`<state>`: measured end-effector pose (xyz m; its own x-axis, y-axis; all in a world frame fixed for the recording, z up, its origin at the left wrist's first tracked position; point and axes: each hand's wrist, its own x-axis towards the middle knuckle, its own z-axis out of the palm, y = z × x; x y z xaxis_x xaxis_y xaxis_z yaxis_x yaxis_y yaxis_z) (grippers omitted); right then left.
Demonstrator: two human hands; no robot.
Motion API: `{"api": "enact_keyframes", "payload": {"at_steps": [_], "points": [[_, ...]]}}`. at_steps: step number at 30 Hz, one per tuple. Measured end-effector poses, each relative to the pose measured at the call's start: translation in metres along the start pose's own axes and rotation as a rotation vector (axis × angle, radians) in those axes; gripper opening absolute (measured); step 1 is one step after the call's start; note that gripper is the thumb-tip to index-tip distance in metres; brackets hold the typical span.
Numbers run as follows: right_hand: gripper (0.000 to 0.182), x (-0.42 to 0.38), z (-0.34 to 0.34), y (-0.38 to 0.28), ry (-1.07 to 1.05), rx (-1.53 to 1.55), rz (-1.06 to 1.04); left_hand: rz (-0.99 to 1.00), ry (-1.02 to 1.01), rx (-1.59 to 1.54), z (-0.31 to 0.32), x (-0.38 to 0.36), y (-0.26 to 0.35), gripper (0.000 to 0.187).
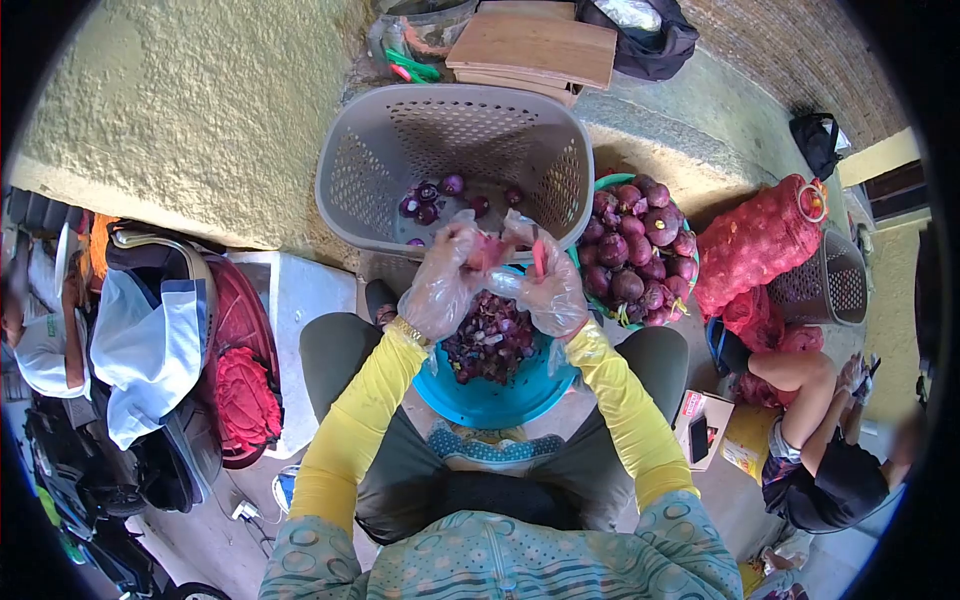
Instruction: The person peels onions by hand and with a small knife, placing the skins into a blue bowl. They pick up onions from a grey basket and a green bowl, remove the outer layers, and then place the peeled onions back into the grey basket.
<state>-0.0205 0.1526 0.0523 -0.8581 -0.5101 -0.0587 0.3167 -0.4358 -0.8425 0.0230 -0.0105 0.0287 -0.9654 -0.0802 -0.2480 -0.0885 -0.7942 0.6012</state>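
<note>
Both of my hands wear clear plastic gloves and meet above a blue basin (490, 408) filled with purple onion skins (490, 340). My left hand (447, 280) has its fingers curled around a reddish-purple piece, probably an onion, partly hidden by the fingers. Close beside it, my right hand (548, 285) is closed on something with a red handle (540, 257); its blade is not clear. Just beyond the hands, a grey perforated basket (455, 95) holds several purple onions (427, 213). A green-rimmed basin to the right is heaped with unpeeled onions (627, 285).
A red mesh sack (755, 245) of onions lies at the right, near a brown basket (845, 280). Another person (830, 450) sits at the far right. Wooden boards (535, 45) lie behind the grey basket. A white box (310, 310) and bags are at left.
</note>
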Motion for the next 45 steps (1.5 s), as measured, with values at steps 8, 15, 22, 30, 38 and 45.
{"api": "enact_keyframes", "payload": {"at_steps": [8, 15, 22, 30, 38, 45], "points": [[0.027, 0.003, -0.015, 0.016, 0.011, -0.142, -0.122, -0.036, 0.005, 0.12, -0.003, -0.002, -0.011, 0.039], [0.011, -0.027, -0.004, 0.005, -0.156, -0.334, 0.222, 0.137, 0.101, 0.001, 0.01, 0.001, 0.017, 0.059], [0.027, -0.04, -0.044, 0.042, -0.243, -0.465, 0.406, -0.02, 0.078, -0.169, -0.014, -0.001, 0.03, 0.047], [0.027, -0.026, -0.037, 0.018, -0.156, -0.772, 0.249, -0.035, 0.045, -0.205, -0.006, -0.003, 0.032, 0.047], [0.018, -0.013, -0.032, 0.013, 0.0, -0.625, 0.058, -0.131, -0.021, -0.286, 0.013, -0.007, 0.024, 0.047], [0.023, -0.009, -0.03, 0.006, 0.005, -0.522, 0.031, -0.103, -0.113, -0.194, 0.013, -0.004, 0.017, 0.045]]}}
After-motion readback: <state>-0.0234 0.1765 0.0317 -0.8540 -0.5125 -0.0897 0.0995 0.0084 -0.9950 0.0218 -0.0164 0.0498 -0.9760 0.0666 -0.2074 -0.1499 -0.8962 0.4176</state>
